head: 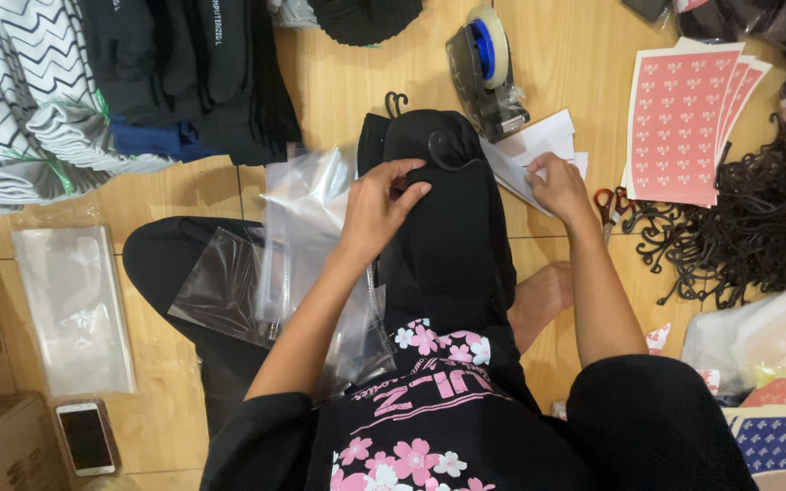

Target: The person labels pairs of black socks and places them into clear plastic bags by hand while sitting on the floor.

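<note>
Taking the folded black garment (452, 227) on the person's lap as the landmark: far to its left, on the wooden floor (347, 82), lie stacks of zigzag-patterned fabric (20, 100) and dark folded clothing (193, 73). Below those, also left of the garment, a flat clear bag (70, 305) lies on the floor, with a phone (85, 438) just beneath it. Touching the garment's left edge is a loose pile of clear plastic bags (307, 245), draped over the person's knee.

The left hand (379, 205) sits on the garment's upper part, fingers pinched together on the fabric just beside a small black plastic hook (448, 150) fixed at its top. Above the garment stands a tape dispenser (488, 68).

The right hand (557, 186) is just right of the garment, fingers closed on the white paper slips (539, 150) lying there. Further right are small scissors (607, 205), pink sticker sheets (680, 118), and a tangled heap of black hooks (757, 227).

The likely trouble, as I judge it: the garment rests only on the lap, so a pull from the left hand alone could undo the fold or slide it onto the slippery bags. The paper slips overlap, so the right hand may lift more than one.
</note>
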